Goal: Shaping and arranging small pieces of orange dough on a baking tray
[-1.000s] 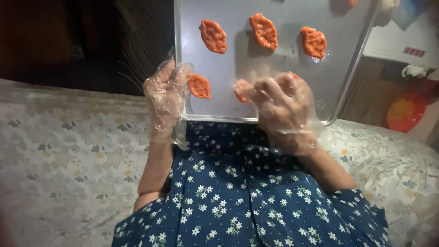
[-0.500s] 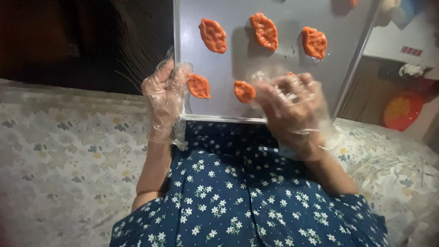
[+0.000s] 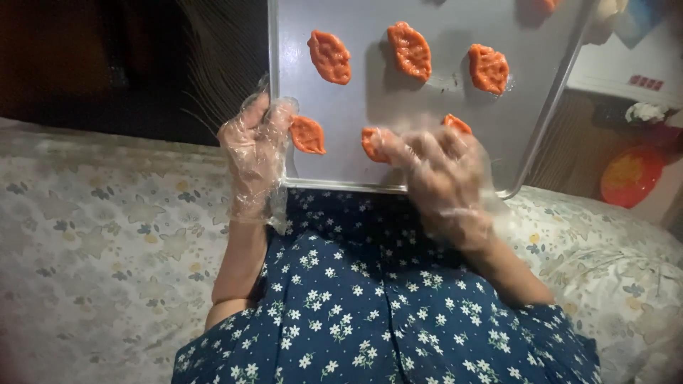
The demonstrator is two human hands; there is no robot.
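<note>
Gripping the tray (image 3: 427, 107) edge at centre-left, my left hand (image 3: 255, 158) steadies it while my open right hand (image 3: 445, 178) blurs over a dough piece (image 3: 371, 144), which I judge could smear.

Left hand (image 3: 255, 158) in a loose, clear, crinkled disposable plastic glove, cuff hanging open at the wrist. Right hand (image 3: 445, 181) gloved the same. Forearms bare. Dark navy garment (image 3: 370, 306) printed with small white flowers, short-sleeved.
</note>
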